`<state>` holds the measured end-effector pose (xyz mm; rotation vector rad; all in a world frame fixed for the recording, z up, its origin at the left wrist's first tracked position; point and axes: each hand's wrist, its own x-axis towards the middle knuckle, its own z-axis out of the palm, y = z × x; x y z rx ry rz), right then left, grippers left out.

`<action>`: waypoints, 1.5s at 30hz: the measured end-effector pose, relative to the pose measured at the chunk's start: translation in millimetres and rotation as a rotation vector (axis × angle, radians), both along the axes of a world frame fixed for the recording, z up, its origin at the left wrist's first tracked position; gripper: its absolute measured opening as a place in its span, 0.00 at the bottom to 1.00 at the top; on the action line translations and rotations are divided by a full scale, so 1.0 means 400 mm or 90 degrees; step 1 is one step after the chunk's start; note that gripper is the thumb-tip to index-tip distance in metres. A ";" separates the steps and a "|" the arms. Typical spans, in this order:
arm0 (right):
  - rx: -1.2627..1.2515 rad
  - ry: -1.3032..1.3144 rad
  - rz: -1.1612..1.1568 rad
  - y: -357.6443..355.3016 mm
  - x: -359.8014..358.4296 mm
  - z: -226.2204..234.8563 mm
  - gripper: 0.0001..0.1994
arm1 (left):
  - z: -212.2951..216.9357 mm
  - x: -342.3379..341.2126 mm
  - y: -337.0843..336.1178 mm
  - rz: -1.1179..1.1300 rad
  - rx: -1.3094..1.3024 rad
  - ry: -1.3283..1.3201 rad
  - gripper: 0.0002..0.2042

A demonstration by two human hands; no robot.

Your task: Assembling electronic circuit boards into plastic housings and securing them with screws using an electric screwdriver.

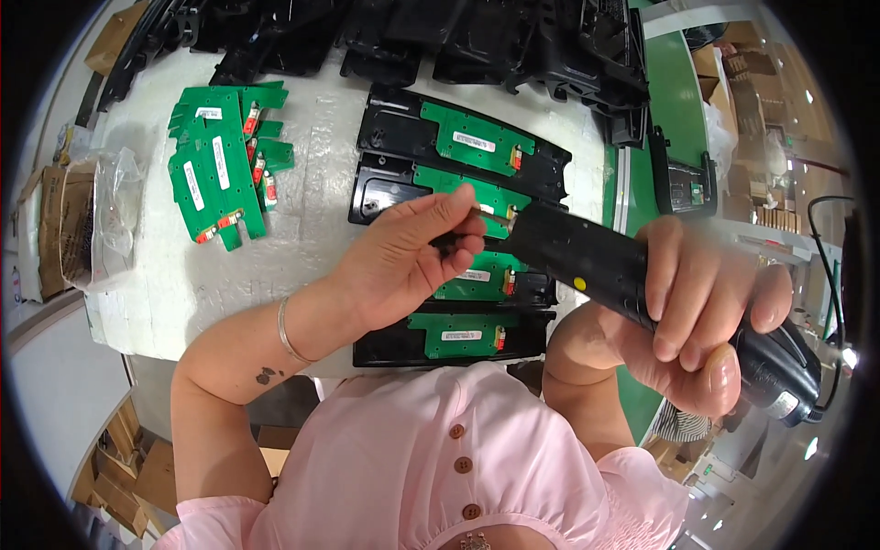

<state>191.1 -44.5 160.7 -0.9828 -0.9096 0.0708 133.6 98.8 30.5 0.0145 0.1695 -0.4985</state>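
Observation:
My right hand (701,316) is wrapped round a black electric screwdriver (587,252) with a yellow dot on its body, held above the work surface. Its thin metal bit points left toward my left hand (412,243). There the thumb and fingers are pinched together at the tip of the bit; whatever small thing they hold is hidden. Below lie several long black plastic panels (394,124) in a column, each with a green circuit board (477,137) on it. The boards carry white labels and red-and-yellow parts. My hands and the screwdriver cover some of the middle panels.
Left of the panels, several loose green circuit boards (215,165) lie overlapping on the white padded surface (312,202). Black plastic housings (477,41) are heaped along the far edge. A black cable (816,238) runs from the screwdriver at right. Clear plastic wrap (115,215) hangs at left.

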 end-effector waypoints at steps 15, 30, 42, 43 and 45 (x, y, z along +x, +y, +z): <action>-0.067 0.125 -0.063 0.131 0.113 -0.169 0.13 | 0.033 -0.003 -0.013 -0.143 0.179 -0.127 0.15; -0.277 -0.030 -0.074 0.156 0.108 -0.166 0.12 | 0.025 -0.004 -0.009 -0.132 0.273 -0.115 0.09; -0.158 -0.034 0.019 0.143 0.116 -0.148 0.17 | -0.006 -0.002 -0.011 -0.033 0.167 -0.006 0.08; -0.107 -0.045 0.049 0.124 0.119 -0.136 0.21 | -0.010 -0.001 -0.012 -0.002 0.139 0.010 0.08; -0.037 -0.011 0.059 0.064 0.096 -0.053 0.23 | 0.002 0.018 -0.024 -0.003 0.125 0.016 0.07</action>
